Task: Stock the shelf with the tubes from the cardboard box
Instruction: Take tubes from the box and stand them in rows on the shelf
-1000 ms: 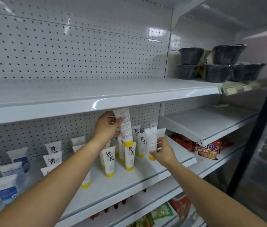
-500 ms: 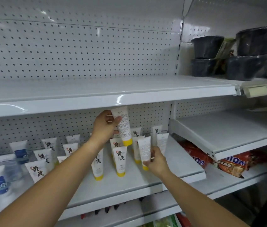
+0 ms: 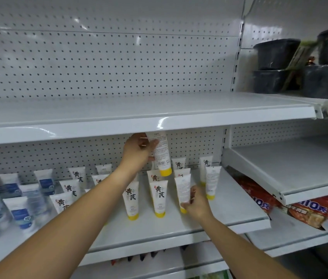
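My left hand [image 3: 139, 151] grips a white tube with a yellow cap [image 3: 162, 156], held upright just under the upper shelf board. My right hand [image 3: 196, 202] holds a second white tube [image 3: 183, 188] that stands cap-down on the white middle shelf [image 3: 229, 208]. Several more white tubes with yellow caps [image 3: 158, 195] stand in rows on that shelf, around and behind both hands. The cardboard box is not in view.
White tubes with blue labels [image 3: 21, 212] stand at the left of the same shelf. The upper shelf board [image 3: 159, 109] hangs close above my left hand. Red snack bags [image 3: 308, 211] lie at the lower right, and black containers [image 3: 275, 55] are stacked at the upper right.
The view has swung left and down a little. My right hand has lowered its tube onto the shelf among the front tubes. My left hand keeps its tube raised.
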`<action>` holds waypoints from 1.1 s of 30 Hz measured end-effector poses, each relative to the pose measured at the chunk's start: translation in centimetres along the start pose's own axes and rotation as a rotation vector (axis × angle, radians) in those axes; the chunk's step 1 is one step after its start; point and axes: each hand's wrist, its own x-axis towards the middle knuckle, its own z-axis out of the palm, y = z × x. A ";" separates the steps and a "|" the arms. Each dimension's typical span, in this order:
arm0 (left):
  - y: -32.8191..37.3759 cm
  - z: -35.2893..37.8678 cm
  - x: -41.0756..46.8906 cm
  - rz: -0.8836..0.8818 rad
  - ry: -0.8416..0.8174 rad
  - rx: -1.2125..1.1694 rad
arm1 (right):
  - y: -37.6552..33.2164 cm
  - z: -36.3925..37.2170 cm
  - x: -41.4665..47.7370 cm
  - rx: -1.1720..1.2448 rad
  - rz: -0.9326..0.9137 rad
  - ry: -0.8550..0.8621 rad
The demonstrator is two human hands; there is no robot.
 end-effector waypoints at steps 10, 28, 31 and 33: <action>-0.5 0.4 0.3 0.009 -0.028 -0.046 | 1.4 -0.3 -0.4 0.018 0.047 -0.040; 0.0 5.6 1.3 0.052 -0.120 0.007 | -2.1 -11.2 -1.1 0.197 -0.071 0.101; 0.2 8.6 1.0 0.072 -0.163 0.003 | -3.3 -12.3 -1.6 0.308 -0.148 0.072; 0.2 10.5 0.9 0.098 -0.189 0.019 | -3.6 -12.8 -2.0 0.364 -0.178 0.040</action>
